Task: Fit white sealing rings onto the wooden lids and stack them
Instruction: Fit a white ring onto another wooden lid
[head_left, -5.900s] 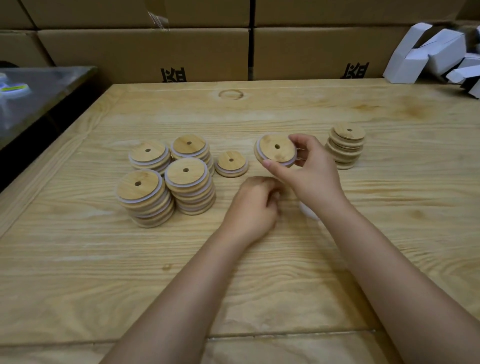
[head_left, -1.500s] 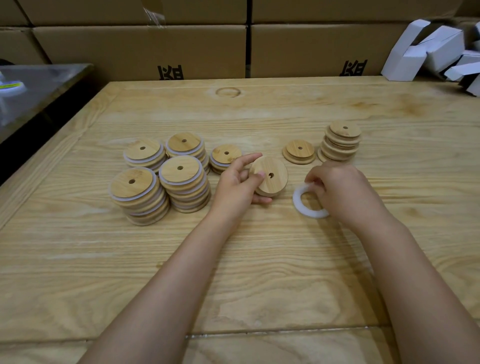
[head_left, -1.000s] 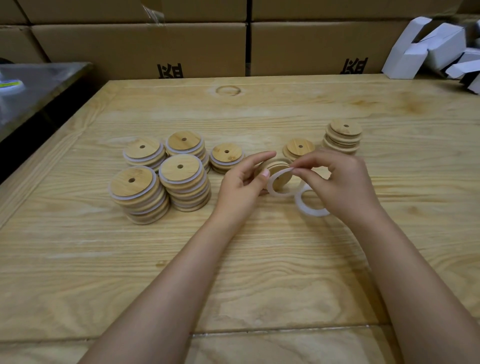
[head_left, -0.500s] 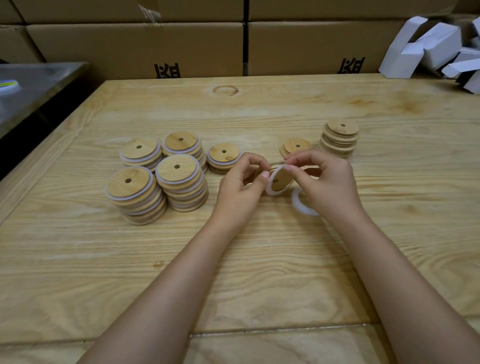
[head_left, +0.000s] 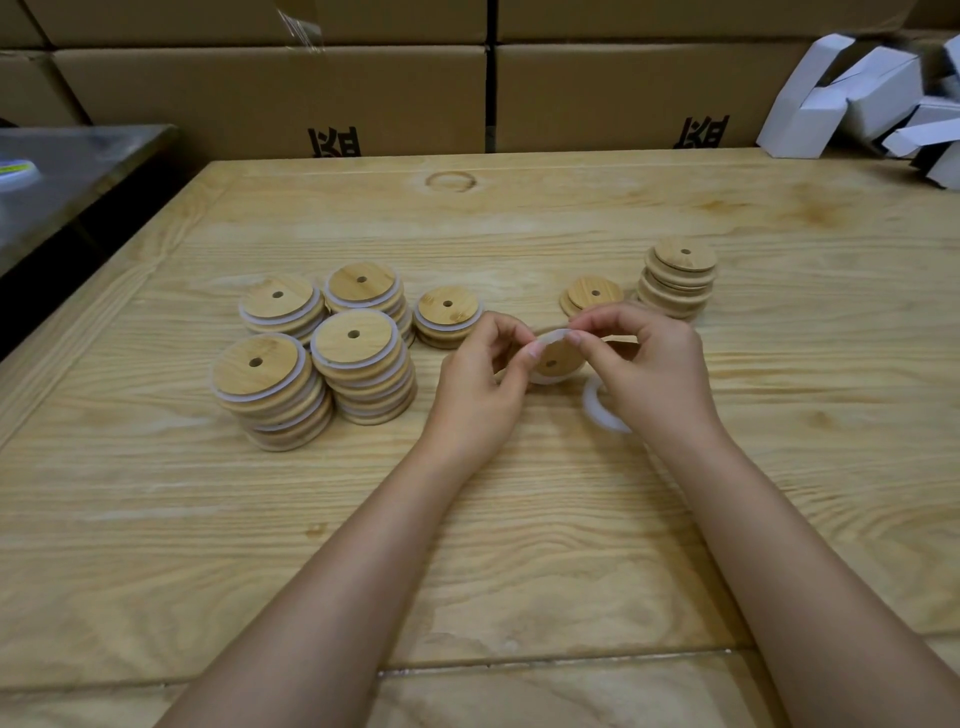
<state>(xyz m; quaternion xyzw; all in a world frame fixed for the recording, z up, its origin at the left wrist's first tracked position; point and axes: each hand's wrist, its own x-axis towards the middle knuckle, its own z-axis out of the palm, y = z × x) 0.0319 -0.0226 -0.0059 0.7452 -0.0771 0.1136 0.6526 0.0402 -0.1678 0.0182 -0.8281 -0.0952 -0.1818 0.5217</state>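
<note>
Left grip (head_left: 480, 384) is holding the tilted lid (head_left: 556, 362); right grip (head_left: 649, 374) is pinching the ring (head_left: 550, 335) over its upper edge.

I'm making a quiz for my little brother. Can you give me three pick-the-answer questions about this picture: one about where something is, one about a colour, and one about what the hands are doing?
1. Where is the spare white ring?
A) on the table by the right hand
B) on a cardboard carton
C) on top of the tallest pile

2. What colour are the small folded boxes at the far right?
A) red
B) white
C) green

3. What are the two hands doing?
A) lying flat and empty
B) lifting a whole pile
C) fitting a ring onto a lid

Answers:
1 A: it lies on the wood, partly under the right hand.
2 B: all of them look white.
3 C: the left hand holds the lid while the right hand pinches the ring at its edge.
</note>
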